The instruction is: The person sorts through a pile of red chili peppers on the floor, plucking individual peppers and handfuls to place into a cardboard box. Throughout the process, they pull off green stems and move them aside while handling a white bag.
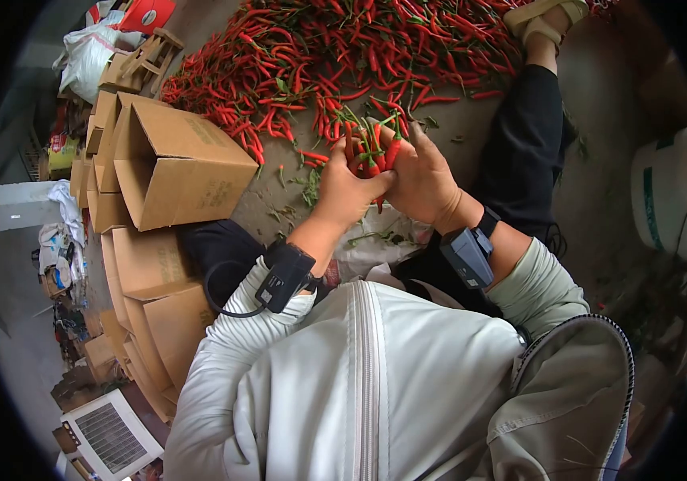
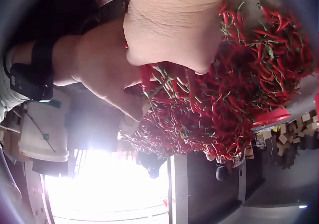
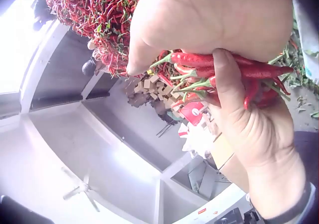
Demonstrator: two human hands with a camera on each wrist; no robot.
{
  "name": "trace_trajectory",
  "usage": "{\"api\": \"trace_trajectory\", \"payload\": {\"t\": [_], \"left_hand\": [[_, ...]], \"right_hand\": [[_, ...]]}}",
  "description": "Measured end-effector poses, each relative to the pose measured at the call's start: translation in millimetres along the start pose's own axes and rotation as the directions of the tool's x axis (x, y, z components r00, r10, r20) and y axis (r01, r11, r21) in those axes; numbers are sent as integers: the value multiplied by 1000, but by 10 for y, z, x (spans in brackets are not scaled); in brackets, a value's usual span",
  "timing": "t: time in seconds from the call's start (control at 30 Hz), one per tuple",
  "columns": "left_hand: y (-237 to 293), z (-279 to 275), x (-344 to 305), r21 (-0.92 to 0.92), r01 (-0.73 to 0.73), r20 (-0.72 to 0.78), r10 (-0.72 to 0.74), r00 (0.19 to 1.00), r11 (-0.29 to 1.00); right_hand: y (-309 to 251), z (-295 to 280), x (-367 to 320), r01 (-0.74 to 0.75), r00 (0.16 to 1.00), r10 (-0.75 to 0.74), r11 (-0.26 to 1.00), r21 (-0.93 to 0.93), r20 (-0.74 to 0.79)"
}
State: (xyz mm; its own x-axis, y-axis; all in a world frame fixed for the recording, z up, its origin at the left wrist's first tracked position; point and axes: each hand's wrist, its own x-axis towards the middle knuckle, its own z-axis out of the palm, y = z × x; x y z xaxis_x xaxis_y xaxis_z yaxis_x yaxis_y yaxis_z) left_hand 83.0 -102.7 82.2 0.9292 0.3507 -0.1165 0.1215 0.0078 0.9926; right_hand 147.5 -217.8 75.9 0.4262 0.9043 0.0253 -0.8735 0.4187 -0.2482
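Observation:
Several red chili peppers with green stems are bunched between my two hands in the head view. My left hand grips the bunch. In the right wrist view its thumb lies across the red pods, with stems pointing left. My right hand stands against the other side of the bunch, palm toward it, thumb extended. Part of its fingers is hidden behind the peppers. In the left wrist view my right hand reaches in beside the left hand.
A large heap of red chilies covers the floor ahead. Open cardboard boxes stand to the left, with a wooden stool behind. A white bucket is at the right. My outstretched leg borders the heap; leaf scraps lie nearby.

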Motion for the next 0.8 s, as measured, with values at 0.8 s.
{"api": "trace_trajectory", "payload": {"t": [0.8], "left_hand": [[278,-990,-99,-882,202,222,-3,975,426]], "right_hand": [[-281,-451,93,90,975,-111,990,-112,-193]]}}
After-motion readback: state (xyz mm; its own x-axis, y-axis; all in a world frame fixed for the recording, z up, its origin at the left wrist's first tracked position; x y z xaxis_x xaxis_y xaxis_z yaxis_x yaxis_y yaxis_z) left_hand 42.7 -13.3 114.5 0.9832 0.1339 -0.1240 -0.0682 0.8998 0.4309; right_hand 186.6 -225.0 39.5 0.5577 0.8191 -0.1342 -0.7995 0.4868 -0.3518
